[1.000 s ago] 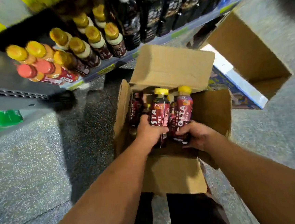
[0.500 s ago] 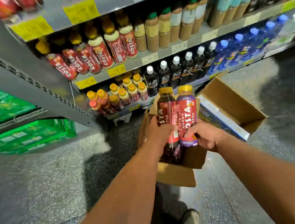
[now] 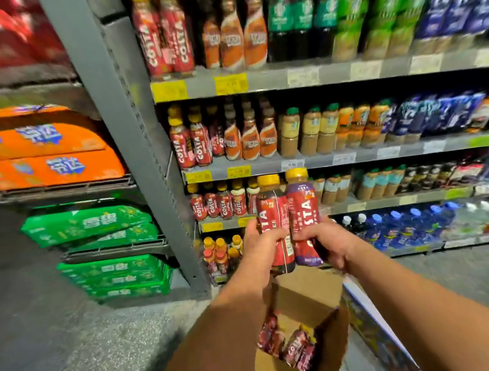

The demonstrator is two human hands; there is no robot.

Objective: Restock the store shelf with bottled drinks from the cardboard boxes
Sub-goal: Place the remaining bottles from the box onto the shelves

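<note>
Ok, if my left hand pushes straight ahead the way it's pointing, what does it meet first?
Most likely the row of small Costa bottles standing right behind the red bottle that the left hand holds, or the shelf edge under them. Depth is unclear.

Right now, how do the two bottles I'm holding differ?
The left-hand bottle has an all-red label; the right-hand bottle has one turning purple at its base. The left-hand bottle sits slightly lower than the right-hand bottle. Both have yellow caps and Costa lettering, and stand roughly upright, side by side.
</note>
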